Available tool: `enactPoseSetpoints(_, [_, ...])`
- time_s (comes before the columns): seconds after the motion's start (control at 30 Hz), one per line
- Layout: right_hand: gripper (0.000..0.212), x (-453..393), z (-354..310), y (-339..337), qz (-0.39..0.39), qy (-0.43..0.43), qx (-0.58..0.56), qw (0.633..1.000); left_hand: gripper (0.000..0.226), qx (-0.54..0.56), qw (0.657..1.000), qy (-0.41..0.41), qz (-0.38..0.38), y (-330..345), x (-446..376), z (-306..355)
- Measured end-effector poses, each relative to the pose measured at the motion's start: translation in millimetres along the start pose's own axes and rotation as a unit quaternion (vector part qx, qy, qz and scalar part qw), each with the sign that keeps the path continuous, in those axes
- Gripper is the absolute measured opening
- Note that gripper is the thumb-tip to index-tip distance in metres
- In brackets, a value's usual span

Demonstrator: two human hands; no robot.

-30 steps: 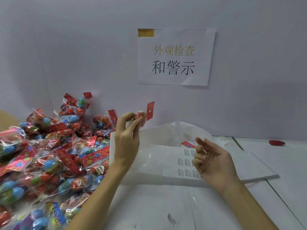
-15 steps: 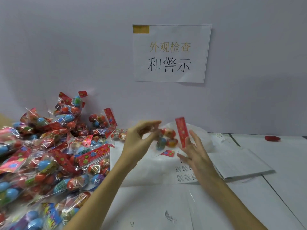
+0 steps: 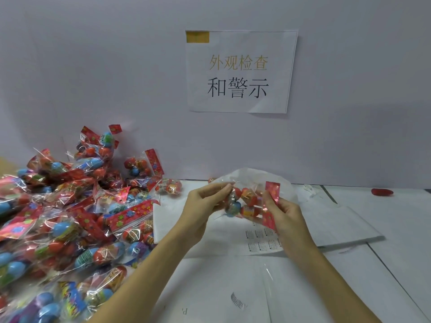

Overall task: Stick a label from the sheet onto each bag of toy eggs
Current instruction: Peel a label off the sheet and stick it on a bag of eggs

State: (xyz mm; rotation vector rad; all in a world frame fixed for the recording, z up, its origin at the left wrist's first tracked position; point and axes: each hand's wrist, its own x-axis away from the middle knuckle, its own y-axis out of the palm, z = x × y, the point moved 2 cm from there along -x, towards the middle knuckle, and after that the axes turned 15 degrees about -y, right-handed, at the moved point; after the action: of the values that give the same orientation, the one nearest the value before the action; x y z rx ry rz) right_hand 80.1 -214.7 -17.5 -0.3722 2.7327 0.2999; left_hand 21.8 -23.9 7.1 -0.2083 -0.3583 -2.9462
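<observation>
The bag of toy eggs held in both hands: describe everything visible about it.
The bag of toy eggs is clear crinkly plastic with a red flower-patterned header strip on its right end. Inside show orange-red eggs and a blue one. It lies sideways in the air above the label sheet. The left hand pinches its left end; the right hand grips the header end. No label is visible on it.
</observation>
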Motion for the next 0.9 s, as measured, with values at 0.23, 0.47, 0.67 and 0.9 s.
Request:
enactPoseSetpoints(0.23, [0.067, 0.8, -1.6, -1.0, -0.001, 0.024, 0.024, 0.999, 0.017, -0.21, 0.924, 0.292, 0.126, 11.6, 8.4, -1.7])
enactPoseSetpoints(0.47, [0.035, 0.4, -7.8, -4.2, 0.004, 0.068, -0.129, 0.989, 0.063, -0.324, 0.909, 0.261, -0.021, 26.8, 14.6, -10.7])
enactPoseSetpoints(0.67, [0.043, 0.8, -10.7, -0.4, -0.028, 0.116, -0.208, 0.971, 0.031, -0.046, 0.996, 0.062, 0.038, 18.8, -1.2, -16.1])
enactPoseSetpoints(0.9, [0.044, 3.0, -9.7, -5.9, -0.006, 0.122, -0.135, 0.983, 0.033, -0.05, 0.998, -0.003, -0.039, 7.0, -5.2, -9.6])
